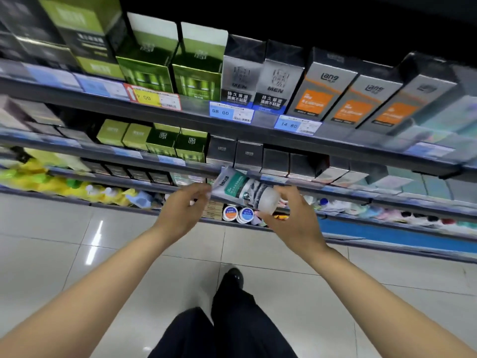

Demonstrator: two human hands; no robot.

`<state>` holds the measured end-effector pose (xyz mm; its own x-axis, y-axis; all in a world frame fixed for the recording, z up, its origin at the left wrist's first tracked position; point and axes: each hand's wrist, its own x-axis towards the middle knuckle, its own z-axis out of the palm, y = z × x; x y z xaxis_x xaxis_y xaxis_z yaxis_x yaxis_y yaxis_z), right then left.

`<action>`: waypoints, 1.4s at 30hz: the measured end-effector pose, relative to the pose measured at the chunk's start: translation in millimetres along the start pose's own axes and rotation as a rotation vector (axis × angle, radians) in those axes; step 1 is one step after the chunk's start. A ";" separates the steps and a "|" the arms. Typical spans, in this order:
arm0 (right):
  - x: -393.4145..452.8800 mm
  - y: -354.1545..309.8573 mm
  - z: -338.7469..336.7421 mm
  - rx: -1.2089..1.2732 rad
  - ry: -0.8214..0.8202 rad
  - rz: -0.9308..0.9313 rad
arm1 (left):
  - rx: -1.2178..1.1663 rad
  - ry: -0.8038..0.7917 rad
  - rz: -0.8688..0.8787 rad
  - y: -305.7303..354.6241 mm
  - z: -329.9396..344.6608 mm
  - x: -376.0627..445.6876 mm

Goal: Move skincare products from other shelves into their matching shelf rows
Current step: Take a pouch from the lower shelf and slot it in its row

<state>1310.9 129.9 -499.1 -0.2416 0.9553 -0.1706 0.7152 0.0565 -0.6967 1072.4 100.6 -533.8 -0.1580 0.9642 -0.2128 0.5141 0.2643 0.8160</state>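
A person stands in a shop aisle w/ both bare arms reaching fwd toward dark metal shelving. Between the hands is a white squeeze tube with a teal panel and a frosted translucent cap (244,188), lying tilted in mid-air in front of the lower shelf edges, crimped end up-left, cap down-right. The left hand (184,208) pinches the crimped end w/ fingertips; the right hand (293,215) curls its fingers round the cap end. The tube rests on no shelf. Directly behind it, a row of dark grey cardboard boxes (236,152) sits on the second shelf down, w/ green metallic boxes (178,143) just beside them to the left. On the top shelf stand tall green boxes (175,60), silver boxes marked MEN (258,76) and grey boxes with orange panels (333,91), left to right. Blue price tags (231,112) reading 58 00 and 14 80 clip to that shelf's front edge. Below the hands, round tins with blue and orange lids (238,214) sit on a low shelf. Blurred yellow packs (38,177) fill the lower left. Underfoot: glossy pale floor tiles (77,254), dark trousers and a black shoe (233,277).
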 end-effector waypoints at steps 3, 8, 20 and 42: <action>-29.1 -17.9 -2.7 0.039 0.036 0.010 | -0.253 0.012 -0.104 16.1 -7.3 -25.5; -83.6 -47.7 -5.5 0.062 0.171 -0.065 | -0.325 0.025 0.015 51.5 -36.2 -68.0; -196.3 -103.1 -98.3 0.048 0.468 -0.289 | -0.641 0.053 0.408 211.5 -53.8 -171.0; -214.0 -49.1 -332.1 0.151 0.440 -0.527 | -0.384 0.258 0.856 411.1 76.2 -209.1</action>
<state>1545.3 19.1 -197.0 -0.2205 0.8420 0.4923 0.4687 0.5341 -0.7036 1381.1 9.2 -194.9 -0.0624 0.7813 0.6210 0.2380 -0.5926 0.7695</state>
